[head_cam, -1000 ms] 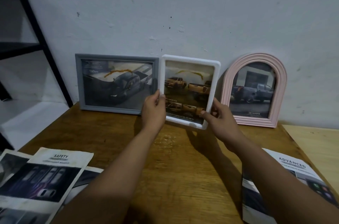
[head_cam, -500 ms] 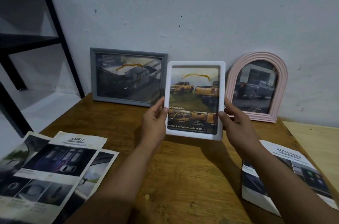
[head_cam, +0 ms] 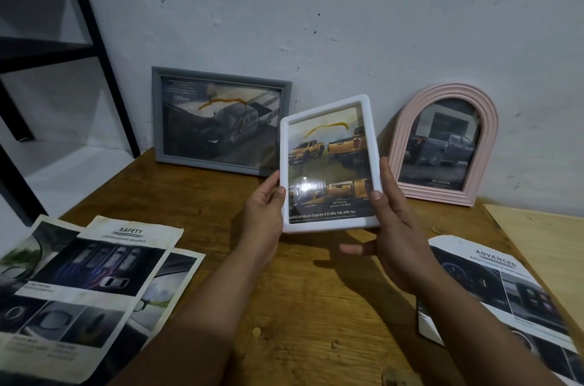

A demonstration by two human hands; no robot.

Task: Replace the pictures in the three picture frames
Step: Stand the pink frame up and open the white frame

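I hold a white picture frame (head_cam: 328, 164) with a yellow pickup picture in the air above the wooden table (head_cam: 316, 306), tilted toward me. My left hand (head_cam: 264, 215) grips its lower left edge, thumb on the front. My right hand (head_cam: 395, 227) grips its lower right edge, thumb on the front and fingers behind. A grey frame (head_cam: 218, 120) with a dark truck picture leans on the wall at the back left. A pink arched frame (head_cam: 445, 145) with a grey truck picture leans at the back right.
Several brochure pages, the top one headed SAFETY (head_cam: 94, 284), lie on the table's left front. An ADVANCED brochure (head_cam: 499, 287) lies at the right front. A black metal shelf (head_cam: 47, 47) stands to the left. A pale board (head_cam: 550, 246) adjoins the table's right side.
Both hands have lifted the white frame away from the wall and brought it toward me, tilting it back. The grey and pink frames have stayed in place.
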